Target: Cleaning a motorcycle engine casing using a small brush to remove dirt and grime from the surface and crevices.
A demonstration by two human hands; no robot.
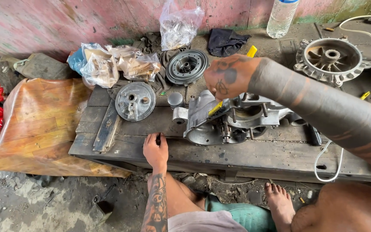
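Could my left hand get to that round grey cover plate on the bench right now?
Probably yes: the left hand rests on the bench edge, and only bare wood lies between it and the round cover plate.

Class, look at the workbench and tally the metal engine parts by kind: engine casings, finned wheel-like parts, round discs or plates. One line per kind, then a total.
Engine casing, under the right hand: 1
Finned wheel-like part: 1
Round discs or plates: 2, a dark ribbed disc and a grey plate
Total: 4
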